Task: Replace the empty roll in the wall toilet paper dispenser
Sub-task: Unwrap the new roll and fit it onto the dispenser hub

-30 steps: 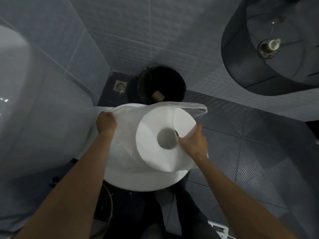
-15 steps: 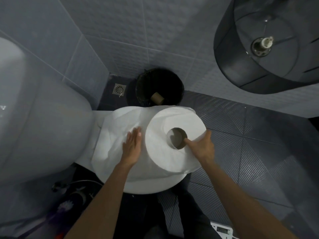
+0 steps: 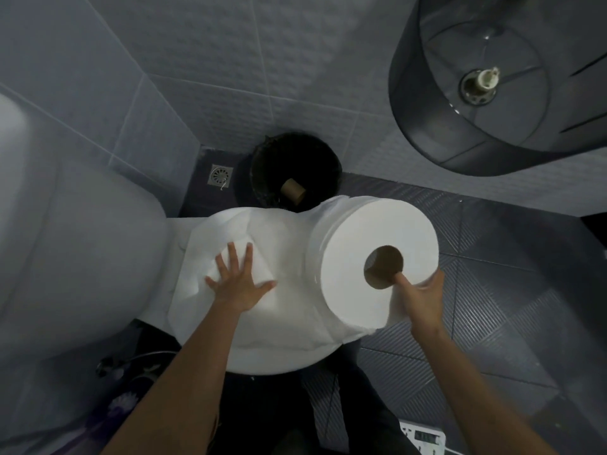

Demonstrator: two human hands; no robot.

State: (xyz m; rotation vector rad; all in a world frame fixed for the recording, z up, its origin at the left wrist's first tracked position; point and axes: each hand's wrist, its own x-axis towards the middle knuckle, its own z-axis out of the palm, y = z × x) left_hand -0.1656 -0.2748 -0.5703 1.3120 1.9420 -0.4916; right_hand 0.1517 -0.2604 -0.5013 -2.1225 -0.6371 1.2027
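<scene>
The right hand has pulled the jumbo roll clear rightward, thumb hooked in its core; left hand now flat, grip apart, on the empty wrapper. Open dispenser awaits, upper right.

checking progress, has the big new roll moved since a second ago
Yes. The big roll, held by the right hand, has shifted right, off the toilet lid and toward the dispenser side.

Bare forearms, no sleeves; dark trousers.
</scene>
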